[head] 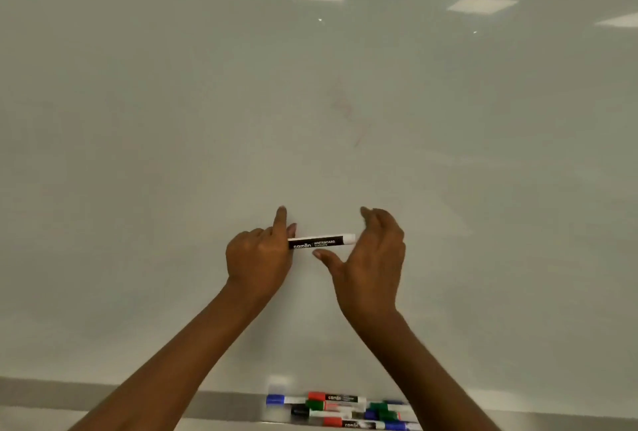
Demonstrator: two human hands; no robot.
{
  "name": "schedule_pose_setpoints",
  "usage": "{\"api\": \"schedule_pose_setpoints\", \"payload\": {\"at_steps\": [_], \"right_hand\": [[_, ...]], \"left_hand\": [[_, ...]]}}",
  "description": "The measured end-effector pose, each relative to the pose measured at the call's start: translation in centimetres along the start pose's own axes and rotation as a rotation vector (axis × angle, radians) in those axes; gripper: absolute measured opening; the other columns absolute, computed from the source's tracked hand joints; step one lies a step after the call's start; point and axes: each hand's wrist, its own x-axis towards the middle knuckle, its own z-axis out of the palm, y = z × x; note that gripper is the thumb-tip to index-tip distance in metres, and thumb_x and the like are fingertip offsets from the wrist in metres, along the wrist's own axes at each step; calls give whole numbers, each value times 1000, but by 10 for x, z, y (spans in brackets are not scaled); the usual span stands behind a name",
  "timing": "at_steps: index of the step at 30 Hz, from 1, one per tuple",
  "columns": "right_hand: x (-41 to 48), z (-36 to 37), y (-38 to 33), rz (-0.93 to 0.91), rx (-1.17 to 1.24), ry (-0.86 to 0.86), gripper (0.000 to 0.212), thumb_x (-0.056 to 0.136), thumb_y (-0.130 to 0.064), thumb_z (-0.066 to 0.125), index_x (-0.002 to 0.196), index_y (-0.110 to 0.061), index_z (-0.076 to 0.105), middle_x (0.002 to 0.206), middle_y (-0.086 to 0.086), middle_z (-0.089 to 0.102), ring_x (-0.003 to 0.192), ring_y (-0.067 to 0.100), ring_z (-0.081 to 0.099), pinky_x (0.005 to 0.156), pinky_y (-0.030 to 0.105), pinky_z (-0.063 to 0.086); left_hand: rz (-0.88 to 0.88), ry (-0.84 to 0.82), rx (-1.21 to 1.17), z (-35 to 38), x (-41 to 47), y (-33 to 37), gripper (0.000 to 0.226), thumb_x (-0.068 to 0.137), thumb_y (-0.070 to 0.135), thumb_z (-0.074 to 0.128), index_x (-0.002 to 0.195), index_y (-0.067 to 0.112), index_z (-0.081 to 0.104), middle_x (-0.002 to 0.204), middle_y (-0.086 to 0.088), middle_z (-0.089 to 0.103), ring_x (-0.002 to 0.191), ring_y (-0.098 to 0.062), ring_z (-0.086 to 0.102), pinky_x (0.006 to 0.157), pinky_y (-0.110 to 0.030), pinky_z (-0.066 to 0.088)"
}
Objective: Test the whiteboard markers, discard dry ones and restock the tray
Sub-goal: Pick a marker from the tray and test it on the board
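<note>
A black-labelled whiteboard marker point(322, 242) lies level in front of the whiteboard point(310, 102). My left hand point(259, 258) grips its left end, with the forefinger pointing up. My right hand point(371, 254) hovers around the marker's white right end, thumb below and fingers curved above, and I cannot see it touching. Whether the marker's cap is on is hidden by my left hand. Several markers with red, green, blue and black caps point(338, 410) lie piled on the metal tray point(138, 403) below.
Faint red smears point(348, 113) mark the middle of the board. Ceiling lights reflect in its upper right. A small white object point(278, 396) stands at the left end of the marker pile on the tray.
</note>
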Motion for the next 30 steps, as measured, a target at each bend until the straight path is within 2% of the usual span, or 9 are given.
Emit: {"api": "schedule_pose_setpoints", "payload": {"at_steps": [3, 7, 10, 12, 16, 20, 23, 27, 30], "right_hand": [[33, -32, -12, 386, 635, -182, 87, 65, -24, 87, 133, -24, 33, 121, -2, 44, 98, 12, 54, 78, 22, 46], [54, -43, -27, 221, 1052, -484, 57, 69, 8, 77, 117, -12, 54, 73, 1, 60, 58, 9, 58, 49, 18, 45], [65, -51, -30, 97, 906, -370, 20, 82, -21, 72, 83, -2, 64, 59, 5, 61, 51, 14, 57, 50, 21, 44], [72, -57, -27, 5, 727, -323, 27, 89, -24, 66, 68, -9, 64, 54, 6, 63, 50, 16, 61, 55, 23, 48], [78, -67, -32, -230, 511, -226, 30, 90, -23, 63, 60, -26, 58, 53, -9, 61, 53, 8, 61, 54, 13, 45], [99, -117, -26, -310, 575, 26, 31, 80, -32, 54, 51, -23, 52, 49, -5, 55, 46, 16, 54, 47, 32, 44], [128, -139, -23, -309, 692, 245, 31, 83, -30, 55, 54, -21, 52, 51, -2, 57, 45, 22, 58, 49, 35, 43], [165, -99, -40, -111, 888, 241, 13, 89, -31, 61, 82, -21, 61, 67, 7, 66, 56, 23, 66, 52, 23, 45], [183, -84, -40, -50, 1003, 235, 8, 91, -22, 61, 85, -17, 59, 77, 13, 65, 61, 30, 67, 54, 20, 49]], "left_hand": [[5, 76, -31, -22, 37, 12, 29, 90, 24, 58, 103, 2, 72, 40, -1, 42, 32, -15, 32, 40, -21, 27], [123, 95, -72, -39, 70, 32, 30, 84, 16, 58, 107, -1, 70, 39, -1, 44, 30, -14, 34, 40, -19, 27], [245, 74, -91, -42, 84, 33, 34, 91, 9, 43, 112, -6, 66, 40, -1, 43, 31, -13, 33, 40, -20, 25], [342, 97, -80, -39, 90, 26, 38, 98, 9, 34, 114, -8, 64, 39, -1, 41, 31, -13, 30, 40, -20, 25], [470, 137, -131, -38, 108, 31, 30, 91, 8, 50, 112, -7, 65, 41, -2, 42, 32, -14, 31, 38, -21, 28], [267, 178, -133, -21, 124, -7, 36, 84, 4, 49, 116, 0, 64, 41, -3, 42, 30, -19, 36, 33, -23, 34], [227, 329, -92, -24, 135, -20, 34, 85, 1, 48, 113, 4, 67, 41, -4, 39, 32, -20, 35, 38, -22, 29], [345, 394, 50, -24, 183, 7, 37, 91, 24, 62, 118, -1, 63, 49, -6, 42, 41, -19, 35, 44, -26, 30], [298, 316, 63, -14, 204, 1, 56, 92, 41, 50, 120, -7, 58, 68, -15, 51, 61, -29, 49, 63, -37, 35]]}}
